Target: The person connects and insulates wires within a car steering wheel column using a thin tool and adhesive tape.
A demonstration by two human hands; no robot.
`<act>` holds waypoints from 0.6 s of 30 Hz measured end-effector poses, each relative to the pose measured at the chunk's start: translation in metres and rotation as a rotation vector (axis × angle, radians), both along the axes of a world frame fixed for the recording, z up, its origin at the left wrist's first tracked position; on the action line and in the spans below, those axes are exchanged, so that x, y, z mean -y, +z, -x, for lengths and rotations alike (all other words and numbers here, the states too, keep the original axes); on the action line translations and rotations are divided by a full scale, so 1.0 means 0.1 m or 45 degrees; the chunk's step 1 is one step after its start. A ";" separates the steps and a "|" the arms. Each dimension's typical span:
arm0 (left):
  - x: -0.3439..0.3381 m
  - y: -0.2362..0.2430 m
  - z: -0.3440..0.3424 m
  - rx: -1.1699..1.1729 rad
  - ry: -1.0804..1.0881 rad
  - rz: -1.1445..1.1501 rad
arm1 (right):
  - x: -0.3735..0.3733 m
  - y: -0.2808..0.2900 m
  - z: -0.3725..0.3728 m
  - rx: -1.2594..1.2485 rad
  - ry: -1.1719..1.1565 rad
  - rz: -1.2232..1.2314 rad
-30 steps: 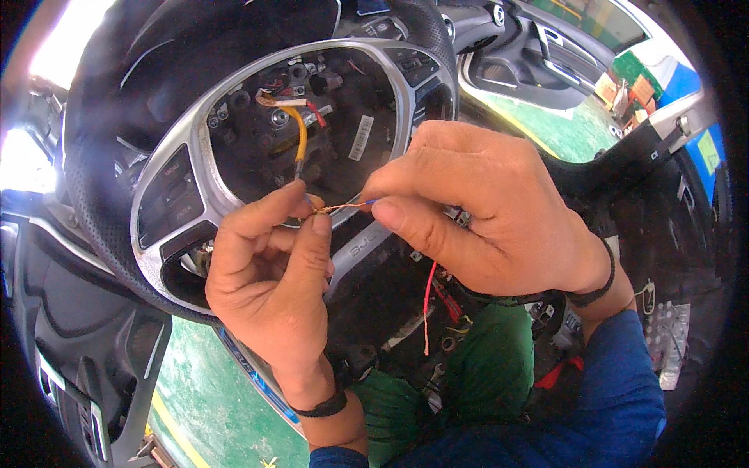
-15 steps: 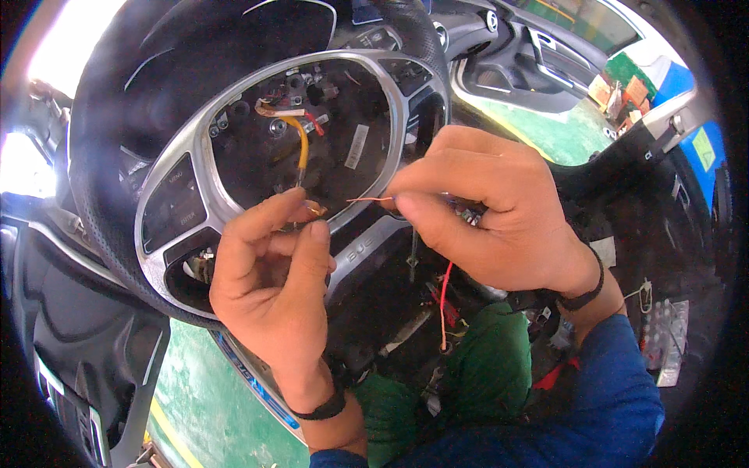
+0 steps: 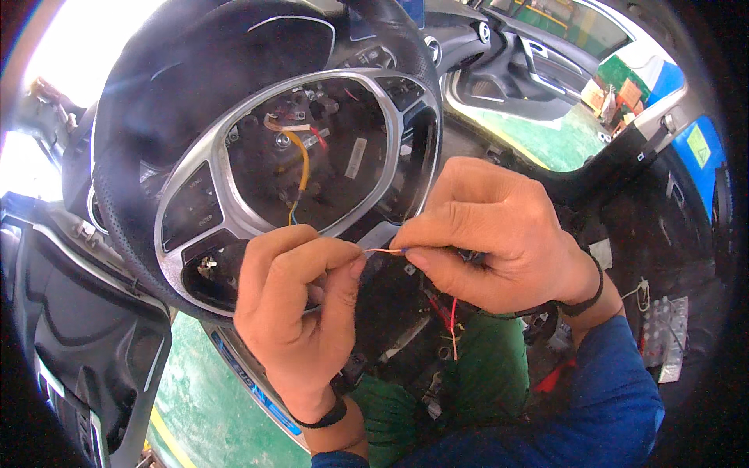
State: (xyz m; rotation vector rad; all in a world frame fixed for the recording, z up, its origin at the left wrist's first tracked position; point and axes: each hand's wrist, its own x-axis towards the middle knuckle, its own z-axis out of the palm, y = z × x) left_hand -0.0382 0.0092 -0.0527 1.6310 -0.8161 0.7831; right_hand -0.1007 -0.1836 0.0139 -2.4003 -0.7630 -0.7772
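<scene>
In front of the steering wheel point(image 3: 234, 105), both my hands are pinched close together. A short bare copper wire end point(image 3: 385, 250) spans the small gap between them. My right hand point(image 3: 495, 238) grips this wire just behind the bare part, where a bit of blue insulation shows. The copper tip meets the thumb and forefinger of my left hand point(image 3: 300, 304), which are closed on it. A yellow-sleeved cable point(image 3: 303, 168) comes from the wheel's open hub, and its thin wires run down behind my left fingers. Below my right hand dangles a red wire point(image 3: 454, 312) with a stripped end.
An open car door point(image 3: 86, 327) stands at the left over a green floor point(image 3: 207, 390). My legs in green trousers point(image 3: 491, 343) are below my hands. A blister-like strip point(image 3: 667, 335) lies at the right. Another open door point(image 3: 515, 78) is at the far right.
My left hand has moved right and my right hand lower, closing the gap between them. The bare copper end, free before, now reaches my left fingertips. The view has shifted slightly.
</scene>
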 end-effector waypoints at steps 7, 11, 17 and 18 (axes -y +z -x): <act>0.05 0.05 0.07 -0.172 -0.307 0.009 | -0.04 -0.11 0.11 -0.145 -0.055 0.035; 0.10 0.08 0.17 -0.116 -0.601 0.069 | 0.03 -0.24 0.13 -0.286 -0.160 -0.040; 0.11 0.07 0.27 -0.165 -0.805 -0.002 | 0.21 -0.11 0.34 -0.689 -0.243 -0.299; 0.12 0.07 0.28 -0.162 -0.809 -0.006 | 0.23 -0.06 0.38 -0.680 -0.237 -0.296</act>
